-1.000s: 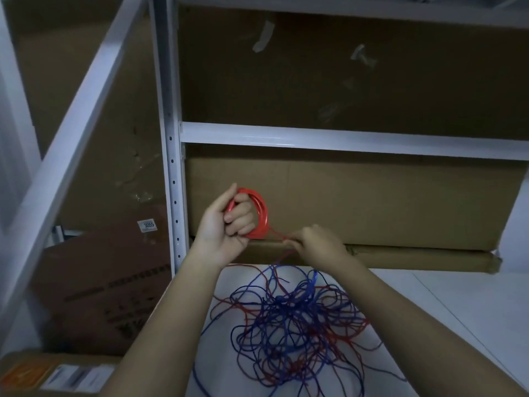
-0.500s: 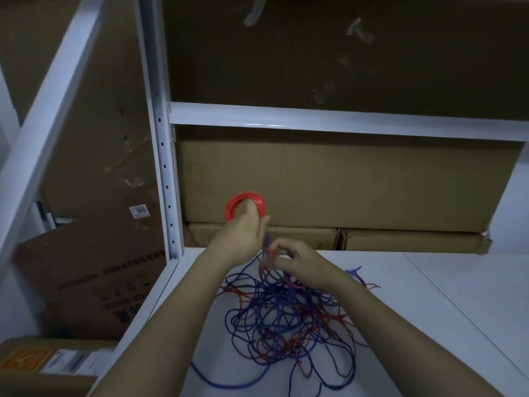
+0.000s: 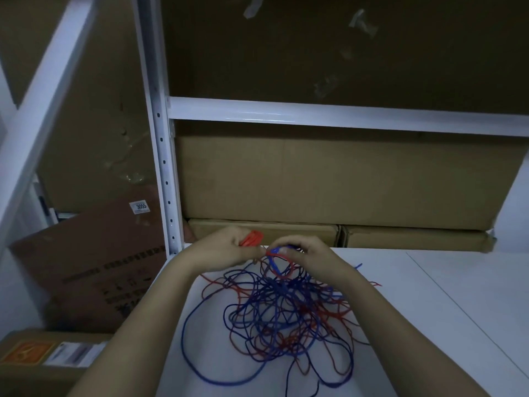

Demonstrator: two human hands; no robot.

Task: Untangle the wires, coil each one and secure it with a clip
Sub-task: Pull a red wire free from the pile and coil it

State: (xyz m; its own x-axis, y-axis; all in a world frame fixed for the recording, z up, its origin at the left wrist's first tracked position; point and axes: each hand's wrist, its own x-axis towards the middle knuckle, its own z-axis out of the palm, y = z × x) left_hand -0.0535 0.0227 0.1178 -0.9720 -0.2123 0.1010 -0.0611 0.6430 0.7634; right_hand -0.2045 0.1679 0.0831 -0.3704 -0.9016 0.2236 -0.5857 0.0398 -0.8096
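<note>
Head view: the left hand has its fingers curled round a small red coil, held just above the back edge of the white desk. Close beside it, the right hand pinches a loop of blue and red wire rising from the tangle on the desk. Cardboard boxes sit behind, under a white shelf rail.

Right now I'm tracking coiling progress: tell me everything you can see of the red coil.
The red coil is thin, glossy red wire wound into a small flat bundle of several turns. The left hand grips it above the white shelf's back edge, covering most of it. A red strand appears to run from it toward the right hand. No clip visible.
</note>
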